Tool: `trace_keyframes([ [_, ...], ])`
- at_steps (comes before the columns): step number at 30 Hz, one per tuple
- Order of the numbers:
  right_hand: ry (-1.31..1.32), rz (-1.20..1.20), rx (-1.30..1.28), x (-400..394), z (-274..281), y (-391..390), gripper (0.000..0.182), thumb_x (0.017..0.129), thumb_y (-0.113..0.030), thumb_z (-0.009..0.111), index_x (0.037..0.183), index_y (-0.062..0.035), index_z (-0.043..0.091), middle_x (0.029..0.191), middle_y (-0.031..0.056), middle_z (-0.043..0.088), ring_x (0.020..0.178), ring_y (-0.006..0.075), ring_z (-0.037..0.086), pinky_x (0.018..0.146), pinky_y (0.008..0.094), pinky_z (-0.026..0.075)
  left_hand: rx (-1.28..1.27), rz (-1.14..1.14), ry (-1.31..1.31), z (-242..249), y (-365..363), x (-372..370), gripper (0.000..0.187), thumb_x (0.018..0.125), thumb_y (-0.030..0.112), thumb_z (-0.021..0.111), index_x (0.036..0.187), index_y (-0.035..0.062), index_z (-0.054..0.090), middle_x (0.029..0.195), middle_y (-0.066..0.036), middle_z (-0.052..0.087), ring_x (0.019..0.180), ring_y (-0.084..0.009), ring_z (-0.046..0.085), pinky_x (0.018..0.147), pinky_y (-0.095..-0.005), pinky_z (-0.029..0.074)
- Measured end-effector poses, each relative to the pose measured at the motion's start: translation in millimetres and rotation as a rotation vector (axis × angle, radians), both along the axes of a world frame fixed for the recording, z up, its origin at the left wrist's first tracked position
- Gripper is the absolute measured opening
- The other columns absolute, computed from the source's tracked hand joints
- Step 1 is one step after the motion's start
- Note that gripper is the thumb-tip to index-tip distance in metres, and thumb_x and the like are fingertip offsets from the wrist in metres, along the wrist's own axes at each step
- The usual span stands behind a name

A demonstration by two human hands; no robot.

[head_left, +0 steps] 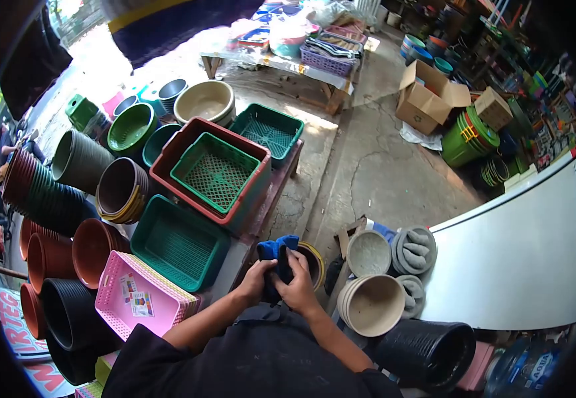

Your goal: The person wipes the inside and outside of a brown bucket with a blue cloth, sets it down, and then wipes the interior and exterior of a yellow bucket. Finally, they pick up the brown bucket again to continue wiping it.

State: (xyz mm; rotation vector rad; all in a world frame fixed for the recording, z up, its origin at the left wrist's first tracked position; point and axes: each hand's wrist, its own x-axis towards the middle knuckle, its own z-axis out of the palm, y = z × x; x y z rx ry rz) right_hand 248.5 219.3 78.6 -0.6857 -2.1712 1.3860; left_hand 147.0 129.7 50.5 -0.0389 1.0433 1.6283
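Cloth (275, 249), right there in the fingers, blue end out front, dark folds tucked between both palms! Held low, just ahead of the shirt (261, 345), gripped from both sides at once. Left hand (256, 282) along the near-left edge, fingers curled in around the dark part; right hand (299, 285) opposite, thumb side pressed in, fingers reaching farther forward, so nearer to the blue end by a touch. Neither released, neither clenched on nothing: both grasping the same bundle. And the lie of it? Long axis running roughly fore and aft, blue end pointing outward past the fingertips, dark end dropping back toward the wrists. Lower end half hidden behind the hands, exact folds too small to tell. Just right of the right fingers, a bucket (317, 265) with a yellow rim, touching or apart impossible to judge. Left of the left fingers, a green basket (180, 242), then a pink basket (119, 318) farther off. Away to the right, beige pots (373, 304), apart from the knuckles.
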Motion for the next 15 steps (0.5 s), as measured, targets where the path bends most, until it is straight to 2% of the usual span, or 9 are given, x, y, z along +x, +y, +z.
trace_keyframes([
  [1, 0.024, -0.044, 0.007, 6.1, -11.9, 2.2, 0.058, 0.081, -0.013, 0.071, 0.131, 0.0027, 0.049, 0.114, 0.0164, 0.054, 0.108, 0.0277, 0.055, 0.095, 0.0351, 0.043, -0.065, 0.004, 0.041, -7.9, 2.5, 4.7, 0.027, 0.091, 0.024, 0.052, 0.108, 0.0045, 0.056, 0.093, -0.007, 0.060, 0.083, -0.0173, 0.061, 0.079, -0.0316, 0.052],
  [2, 0.020, -0.053, 0.004, 12.1, -21.1, 5.6, 0.058, 0.081, -0.013, 0.071, 0.131, 0.0027, 0.049, 0.114, 0.0164, 0.054, 0.108, 0.0277, 0.055, 0.095, 0.0351, 0.043, -0.068, -0.006, 0.038, -14.6, 4.0, 10.0, 0.027, 0.091, 0.024, 0.052, 0.108, 0.0045, 0.056, 0.093, -0.007, 0.060, 0.083, -0.0173, 0.061, 0.079, -0.0316, 0.052],
  [4, 0.119, -0.178, -0.319, 23.3, -27.4, 11.8, 0.051, 0.082, -0.016, 0.071, 0.126, 0.0032, 0.053, 0.108, 0.0101, 0.058, 0.099, 0.0183, 0.058, 0.089, 0.0297, 0.045, -0.128, 0.026, 0.029, -16.9, 10.1, 18.2, 0.029, 0.088, 0.021, 0.052, 0.108, 0.0015, 0.058, 0.096, -0.012, 0.064, 0.086, -0.0235, 0.065, 0.081, -0.0375, 0.054],
  [5, 0.131, -0.210, -0.429, 30.5, -28.9, 15.7, 0.042, 0.086, -0.016, 0.070, 0.121, 0.0031, 0.057, 0.102, 0.0034, 0.062, 0.091, 0.0099, 0.058, 0.084, 0.0243, 0.046, -0.131, 0.018, 0.025, -16.2, 12.1, 21.7, 0.029, 0.088, 0.021, 0.052, 0.108, 0.0015, 0.058, 0.096, -0.012, 0.064, 0.086, -0.0235, 0.065, 0.081, -0.0375, 0.054],
  [6, 0.128, -0.216, -0.431, 37.9, -32.1, 19.4, 0.042, 0.086, -0.016, 0.070, 0.121, 0.0031, 0.057, 0.102, 0.0034, 0.062, 0.091, 0.0099, 0.058, 0.084, 0.0243, 0.046, -0.161, 0.001, 0.022, -10.9, 13.6, 24.2, 0.028, 0.087, 0.019, 0.053, 0.107, 0.0010, 0.059, 0.096, -0.013, 0.064, 0.084, -0.0239, 0.065, 0.079, -0.0385, 0.055],
  [8, 0.269, -0.251, -0.733, 51.1, -40.4, 27.7, 0.035, 0.088, -0.015, 0.068, 0.118, 0.0018, 0.060, 0.101, 0.0018, 0.065, 0.089, 0.0074, 0.059, 0.082, 0.0225, 0.047, -0.218, -0.028, 0.018, 5.3, 15.7, 27.2, 0.026, 0.085, 0.017, 0.053, 0.104, 0.0001, 0.059, 0.095, -0.014, 0.065, 0.082, -0.0248, 0.066, 0.074, -0.0404, 0.056],
  [9, 0.249, -0.266, -0.722, 56.7, -35.9, 30.8, 0.032, 0.088, -0.014, 0.068, 0.116, 0.0006, 0.061, 0.102, 0.0030, 0.066, 0.089, 0.0080, 0.060, 0.082, 0.0229, 0.047, -0.151, -0.070, -0.036, 17.8, 15.7, 28.4, 0.027, 0.084, 0.016, 0.054, 0.105, 0.0001, 0.059, 0.097, -0.015, 0.065, 0.083, -0.0254, 0.066, 0.074, -0.0407, 0.057],
  [13, 0.093, -0.193, -0.572, 61.5, -16.0, 26.9, 0.033, 0.086, -0.016, 0.071, 0.113, 0.0000, 0.061, 0.100, 0.0042, 0.066, 0.089, 0.0089, 0.061, 0.082, 0.0238, 0.048, -0.122, -0.156, -0.067, -10.6, 6.5, 31.9, 0.027, 0.085, 0.016, 0.055, 0.107, 0.0019, 0.059, 0.096, -0.013, 0.065, 0.080, -0.0239, 0.066, 0.075, -0.0387, 0.056],
  [15, 0.088, -0.197, -0.505, 62.5, -18.1, 21.4, 0.033, 0.086, -0.016, 0.071, 0.113, 0.0001, 0.061, 0.100, 0.0045, 0.066, 0.089, 0.0093, 0.061, 0.081, 0.0240, 0.048, -0.131, -0.114, 0.077, -9.9, 8.5, 38.7, 0.026, 0.091, 0.019, 0.055, 0.111, 0.0036, 0.059, 0.098, -0.011, 0.065, 0.083, -0.0209, 0.066, 0.077, -0.0361, 0.056],
])
